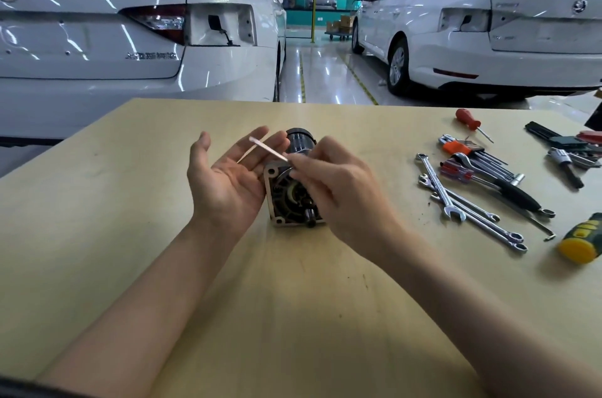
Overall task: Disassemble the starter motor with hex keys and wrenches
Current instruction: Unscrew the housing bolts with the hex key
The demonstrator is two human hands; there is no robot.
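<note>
Two long bolts are out of the motor, it seems! The right hand pinches one by its near end, its far end over the fingertips of the left hand, which lies open, palm up, beside the housing. The motor rests on the table under both hands. Its housing looks unopened, wrenches waiting well right.

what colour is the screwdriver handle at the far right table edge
Green and yellow screwdriver handle, with a yellow end cap; head view.

Two white cars (perhaps sedans) beyond the wooden table.
</note>
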